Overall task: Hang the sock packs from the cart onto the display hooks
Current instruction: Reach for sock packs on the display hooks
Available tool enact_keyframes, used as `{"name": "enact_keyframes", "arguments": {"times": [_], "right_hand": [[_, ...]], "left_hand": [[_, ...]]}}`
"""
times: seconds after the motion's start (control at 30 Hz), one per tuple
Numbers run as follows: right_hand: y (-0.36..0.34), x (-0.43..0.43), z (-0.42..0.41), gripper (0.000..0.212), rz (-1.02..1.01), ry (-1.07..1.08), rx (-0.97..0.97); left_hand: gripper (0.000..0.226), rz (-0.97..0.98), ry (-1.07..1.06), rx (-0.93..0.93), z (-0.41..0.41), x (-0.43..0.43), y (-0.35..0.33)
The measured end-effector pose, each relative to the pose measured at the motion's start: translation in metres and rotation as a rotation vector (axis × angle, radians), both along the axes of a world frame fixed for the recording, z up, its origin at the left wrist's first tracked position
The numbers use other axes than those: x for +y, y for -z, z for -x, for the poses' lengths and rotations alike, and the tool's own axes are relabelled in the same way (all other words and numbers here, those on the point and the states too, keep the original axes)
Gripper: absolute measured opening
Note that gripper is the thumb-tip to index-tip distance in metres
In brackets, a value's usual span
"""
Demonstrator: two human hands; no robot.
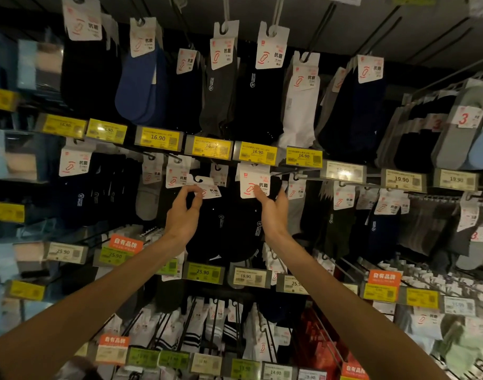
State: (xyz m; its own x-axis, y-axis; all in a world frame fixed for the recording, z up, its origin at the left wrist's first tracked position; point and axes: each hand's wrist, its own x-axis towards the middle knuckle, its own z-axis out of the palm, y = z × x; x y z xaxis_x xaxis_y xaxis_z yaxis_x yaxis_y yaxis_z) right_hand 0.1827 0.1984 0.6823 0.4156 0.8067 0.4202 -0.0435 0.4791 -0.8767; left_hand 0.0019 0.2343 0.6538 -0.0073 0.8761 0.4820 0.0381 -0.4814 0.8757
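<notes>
1. Two bare arms come up from the bottom corners and close in on the second row of the sock wall.
2. The left hand (184, 215) is bent back at the wrist. Its thumb and forefinger are pinched on the lower edge of the white header card of one black sock pack (207, 191), and the other fingers curl loosely beside them. The card sits tilted, its hanger notch uppermost. I cannot tell whether it is on a prong.
3. The right hand (274, 212) is turned palm inward. Its thumb presses the front of a second pack (250, 185) at the card's lower corner, with the fingers behind it, so the card is clamped between them. That card hangs upright, just under a yellow price tag (257, 152).
4. Counted: two hands, each holding one pack, and the two packs hang side by side between the hands.
5. Three yellow tags in the row above read 16.90 plainly.
6. Four orange labels (125, 244) show lower down.
7. Long black display hooks (320, 30) jut out overhead.
</notes>
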Motion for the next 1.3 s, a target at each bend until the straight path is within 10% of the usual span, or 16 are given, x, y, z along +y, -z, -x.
{"name": "enact_keyframes", "arguments": {"times": [0.57,0.9,1.17,1.3], "right_hand": [[-0.007,0.022,-0.014,0.016,0.031,-0.002,0.004],[0.001,0.071,-0.027,0.056,0.309,0.070,-0.039],[0.019,0.087,-0.027,0.054,0.541,0.131,-0.217],[0.034,0.028,-0.014,0.040,0.268,0.071,-0.250]], "left_hand": [[0.013,-0.018,-0.010,0.035,-0.010,-0.002,-0.009],[0.015,-0.135,-0.147,0.129,-0.004,-0.006,-0.014],[0.079,0.097,0.196,0.057,-0.005,-0.007,-0.014],[0.059,0.190,0.308,0.129,-0.017,-0.021,-0.005]]}}
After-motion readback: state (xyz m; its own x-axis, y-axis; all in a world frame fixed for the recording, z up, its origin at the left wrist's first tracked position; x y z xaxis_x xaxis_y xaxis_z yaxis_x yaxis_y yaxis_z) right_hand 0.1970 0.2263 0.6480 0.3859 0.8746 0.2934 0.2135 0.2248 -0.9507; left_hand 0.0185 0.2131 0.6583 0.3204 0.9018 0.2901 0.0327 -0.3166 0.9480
